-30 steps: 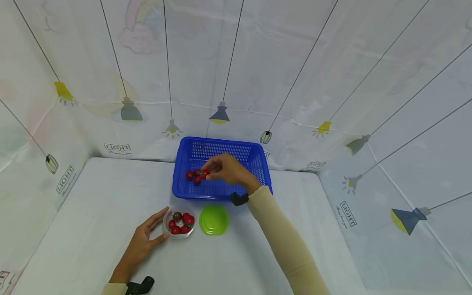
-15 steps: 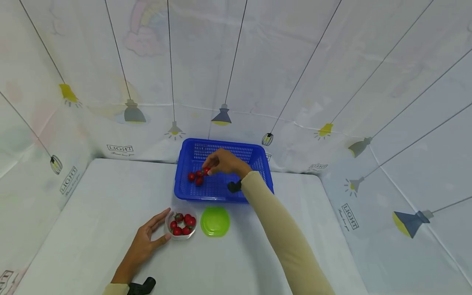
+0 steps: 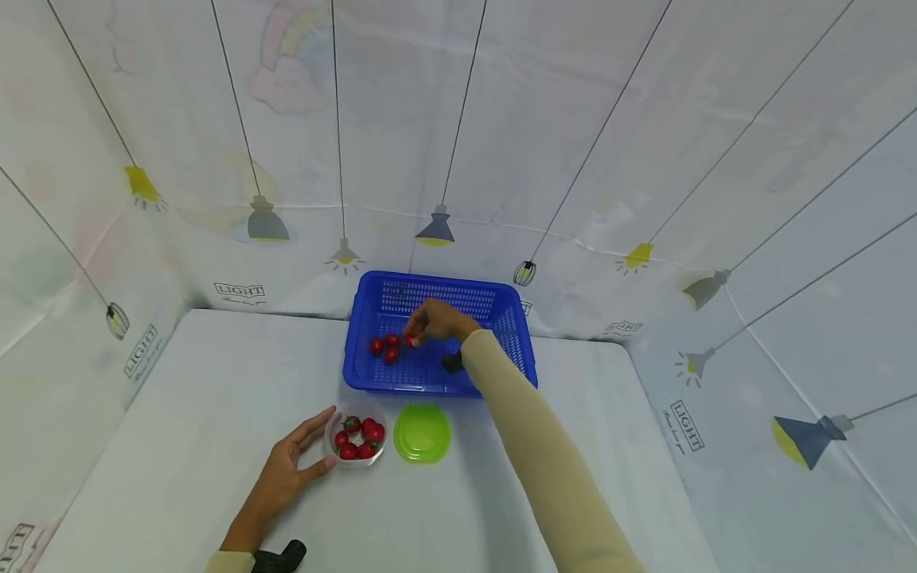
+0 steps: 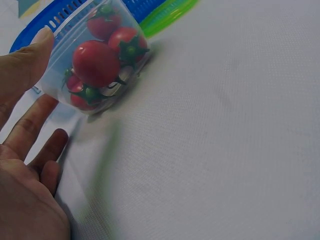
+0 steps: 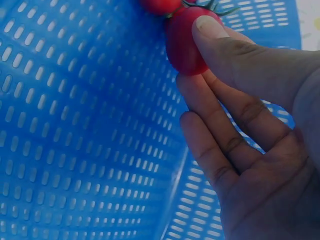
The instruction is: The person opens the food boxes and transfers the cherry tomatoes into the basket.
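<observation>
Inside the blue basket, my right hand pinches a cherry tomato between thumb and fingers; the tomato has a green stem top. Several other cherry tomatoes lie close by on the basket's left side. My left hand holds a small clear plastic container from its left, thumb at the rim and a finger along its side. Several cherry tomatoes with green stems sit in that container, which stands on the table in front of the basket.
A green lid lies on the white-covered table, just right of the container. Behind the basket rises a wall covering printed with hanging lamps.
My right hand has shifted slightly within the basket and now pinches a tomato beside the others. My left hand stays at the container. The head view has drifted slightly.
</observation>
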{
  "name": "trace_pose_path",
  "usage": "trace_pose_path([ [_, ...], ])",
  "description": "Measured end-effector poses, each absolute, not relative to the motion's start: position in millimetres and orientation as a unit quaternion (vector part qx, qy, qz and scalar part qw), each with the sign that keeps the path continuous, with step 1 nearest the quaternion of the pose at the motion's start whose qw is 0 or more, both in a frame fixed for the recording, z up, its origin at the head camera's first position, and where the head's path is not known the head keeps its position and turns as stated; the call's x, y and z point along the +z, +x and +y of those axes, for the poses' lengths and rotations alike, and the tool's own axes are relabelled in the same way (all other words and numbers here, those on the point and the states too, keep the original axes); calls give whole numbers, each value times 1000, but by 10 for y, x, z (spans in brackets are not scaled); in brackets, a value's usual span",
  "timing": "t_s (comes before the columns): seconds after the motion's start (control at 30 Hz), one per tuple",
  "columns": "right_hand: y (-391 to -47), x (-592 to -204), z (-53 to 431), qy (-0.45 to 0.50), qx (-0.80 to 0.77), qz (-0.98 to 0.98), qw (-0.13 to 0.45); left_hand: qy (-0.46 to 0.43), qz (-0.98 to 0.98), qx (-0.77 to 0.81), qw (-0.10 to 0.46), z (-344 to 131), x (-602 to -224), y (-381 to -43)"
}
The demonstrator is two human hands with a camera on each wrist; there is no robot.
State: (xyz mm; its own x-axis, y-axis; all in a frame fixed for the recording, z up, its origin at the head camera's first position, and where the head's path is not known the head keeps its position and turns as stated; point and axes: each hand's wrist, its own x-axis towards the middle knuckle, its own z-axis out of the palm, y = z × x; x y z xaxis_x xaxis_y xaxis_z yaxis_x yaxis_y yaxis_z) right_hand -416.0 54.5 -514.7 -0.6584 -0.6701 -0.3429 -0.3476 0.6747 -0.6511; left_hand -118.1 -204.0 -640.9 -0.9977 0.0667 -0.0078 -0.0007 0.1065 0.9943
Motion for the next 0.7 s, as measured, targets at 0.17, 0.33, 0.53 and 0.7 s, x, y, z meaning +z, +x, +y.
trace_pose_path([
  [0.17, -4239, -5275, 522, -282, -272, 872, 294, 23, 747, 664, 21, -2045, -6426, -1185],
  [0.33, -4231, -5334, 462, -264, -259, 882, 291, 24, 750, 661, 20, -2042, -6431, -1185],
  [0.53, -4213, -5390, 399, -255, -249, 889, 286, 18, 750, 661, 26, -2039, -6422, -1182],
  [0.7, -4181, -5419, 368, -253, -246, 893, 281, 16, 752, 659, 26, -2040, -6428, -1185],
])
